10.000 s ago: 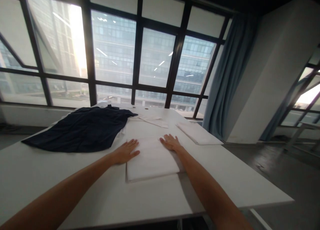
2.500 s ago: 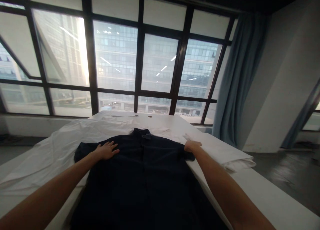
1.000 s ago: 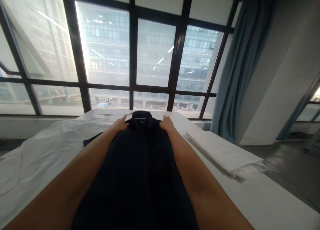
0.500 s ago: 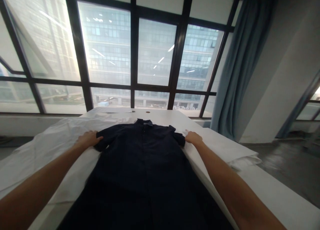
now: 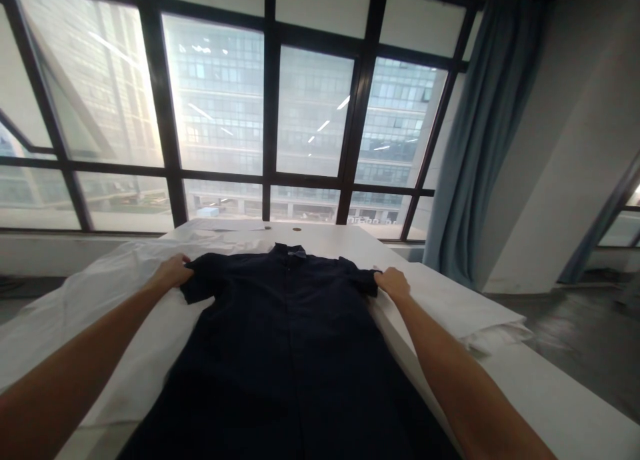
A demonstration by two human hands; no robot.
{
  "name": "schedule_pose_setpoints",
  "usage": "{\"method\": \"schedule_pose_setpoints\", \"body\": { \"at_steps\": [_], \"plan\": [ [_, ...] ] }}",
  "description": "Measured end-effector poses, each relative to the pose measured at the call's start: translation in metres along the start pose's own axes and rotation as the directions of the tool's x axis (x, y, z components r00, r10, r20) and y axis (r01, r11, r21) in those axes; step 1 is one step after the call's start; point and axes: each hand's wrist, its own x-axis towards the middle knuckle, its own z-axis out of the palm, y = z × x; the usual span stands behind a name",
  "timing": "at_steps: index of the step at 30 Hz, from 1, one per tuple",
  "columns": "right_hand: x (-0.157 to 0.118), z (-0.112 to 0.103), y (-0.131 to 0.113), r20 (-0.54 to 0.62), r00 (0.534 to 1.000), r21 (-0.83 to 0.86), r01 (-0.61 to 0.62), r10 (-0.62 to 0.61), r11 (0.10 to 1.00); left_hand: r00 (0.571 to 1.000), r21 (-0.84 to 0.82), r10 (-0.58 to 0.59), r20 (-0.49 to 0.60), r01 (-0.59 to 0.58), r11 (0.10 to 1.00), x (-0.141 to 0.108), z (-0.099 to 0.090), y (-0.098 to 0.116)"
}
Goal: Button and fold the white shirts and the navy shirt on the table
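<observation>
A dark navy short-sleeved garment (image 5: 290, 340) lies spread out on the white table, its collar toward the window and its lower part running out of the bottom of the view. My left hand (image 5: 175, 271) is closed on the edge of the left sleeve, thumb and fingers pinching the cloth. At the other side, my right hand (image 5: 393, 282) grips the end of the right sleeve. Both sleeves are stretched outward. Under the garment's left side is crumpled white material (image 5: 115, 273).
Folded white sheets (image 5: 465, 307) lie at the right on the white table (image 5: 565, 387). Dark-framed windows (image 5: 313, 113) stand beyond the far edge. A blue curtain (image 5: 470, 153) hangs at the right, beside a pale pillar (image 5: 545, 180).
Both hands have moved slightly outward, drawing the sleeves wider apart. The left sleeve now stands further out from the body of the garment. The camera view has tilted slightly.
</observation>
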Motion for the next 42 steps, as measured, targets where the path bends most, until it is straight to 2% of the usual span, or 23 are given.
{"method": "schedule_pose_setpoints", "body": {
  "at_steps": [2, 3, 5, 7, 10, 12, 14, 16, 17, 19, 21, 22, 23, 24, 28, 31, 33, 36, 38, 39, 40, 42],
  "plan": [
    [-0.01, -0.007, 0.001, -0.074, 0.996, -0.022, -0.046, 0.044, 0.999, 0.995, 0.045, 0.049, -0.084, -0.046, 0.998, -0.001, -0.001, 0.0],
    [-0.016, -0.009, 0.0, -0.074, 0.996, -0.041, -0.049, 0.045, 0.998, 0.992, 0.081, 0.072, -0.107, -0.063, 0.995, -0.003, 0.0, 0.0],
    [-0.029, -0.012, -0.003, -0.029, 1.0, -0.087, -0.005, 0.003, 0.996, 0.987, 0.167, 0.093, -0.135, -0.07, 0.983, -0.012, 0.005, 0.003],
    [-0.043, -0.014, -0.011, -0.036, 0.998, -0.131, 0.047, -0.052, 0.99, 0.978, 0.269, 0.126, -0.164, -0.079, 0.96, -0.027, 0.013, 0.01],
    [-0.066, -0.02, -0.028, -0.085, 0.975, -0.196, 0.186, -0.206, 0.963, 0.945, 0.363, 0.296, -0.138, -0.23, 0.903, -0.06, 0.023, 0.027],
    [-0.085, -0.027, -0.038, -0.034, 0.954, -0.212, 0.285, -0.299, 0.935, 0.892, 0.338, 0.45, -0.051, -0.408, 0.848, -0.088, 0.029, 0.038],
    [-0.103, -0.034, -0.044, 0.046, 0.929, -0.183, 0.369, -0.367, 0.911, 0.81, 0.263, 0.585, 0.042, -0.574, 0.775, -0.118, 0.032, 0.046],
    [-0.121, -0.04, -0.044, 0.118, 0.891, -0.11, 0.451, -0.439, 0.886, 0.722, 0.172, 0.68, 0.128, -0.691, 0.702, -0.149, 0.032, 0.048],
    [-0.128, -0.042, -0.041, 0.152, 0.86, -0.059, 0.499, -0.487, 0.864, 0.689, 0.13, 0.705, 0.168, -0.725, 0.677, -0.163, 0.03, 0.046],
    [-0.141, -0.045, -0.03, 0.214, 0.768, 0.053, 0.608, -0.604, 0.792, 0.656, 0.071, 0.716, 0.238, -0.748, 0.66, -0.189, 0.026, 0.038],
    [-0.151, -0.046, -0.015, 0.255, 0.661, 0.15, 0.694, -0.705, 0.705, 0.652, 0.046, 0.701, 0.289, -0.741, 0.67, -0.208, 0.022, 0.025],
    [-0.155, -0.046, -0.008, 0.271, 0.624, 0.181, 0.715, -0.733, 0.676, 0.653, 0.044, 0.692, 0.308, -0.736, 0.676, -0.215, 0.02, 0.017],
    [-0.158, -0.045, -0.001, 0.287, 0.607, 0.199, 0.72, -0.741, 0.665, 0.656, 0.047, 0.683, 0.321, -0.732, 0.68, -0.221, 0.02, 0.009],
    [-0.162, -0.043, 0.006, 0.301, 0.609, 0.203, 0.711, -0.734, 0.673, 0.66, 0.054, 0.675, 0.33, -0.727, 0.684, -0.227, 0.021, 0.002],
    [-0.18, -0.032, 0.02, 0.327, 0.692, 0.148, 0.635, -0.643, 0.758, 0.694, 0.097, 0.629, 0.35, -0.695, 0.712, -0.243, 0.033, -0.021],
    [-0.193, -0.03, 0.02, 0.327, 0.73, 0.106, 0.603, -0.6, 0.791, 0.724, 0.122, 0.6, 0.339, -0.667, 0.735, -0.252, 0.037, -0.027],
    [-0.197, -0.036, 0.02, 0.309, 0.744, 0.095, 0.595, -0.592, 0.798, 0.751, 0.146, 0.581, 0.313, -0.643, 0.752, -0.256, 0.031, -0.027],
    [-0.194, -0.052, 0.023, 0.268, 0.788, 0.115, 0.546, -0.555, 0.83, 0.827, 0.19, 0.517, 0.22, -0.556, 0.809, -0.259, 0.011, -0.027],
    [-0.189, -0.063, 0.03, 0.38, 0.815, 0.17, 0.403, -0.437, 0.899, 0.876, 0.2, 0.437, 0.202, -0.474, 0.858, -0.26, -0.003, -0.029],
    [-0.187, -0.068, 0.034, 0.483, 0.795, 0.196, 0.309, -0.366, 0.931, 0.893, 0.199, 0.379, 0.243, -0.428, 0.882, -0.261, -0.009, -0.031],
    [-0.186, -0.072, 0.039, 0.594, 0.743, 0.217, 0.221, -0.308, 0.951, 0.897, 0.193, 0.313, 0.312, -0.383, 0.904, -0.262, -0.014, -0.033],
    [-0.186, -0.079, 0.048, 0.758, 0.584, 0.279, 0.112, -0.29, 0.954, 0.853, 0.17, 0.205, 0.481, -0.32, 0.932, -0.265, -0.02, -0.037]
  ]
}}
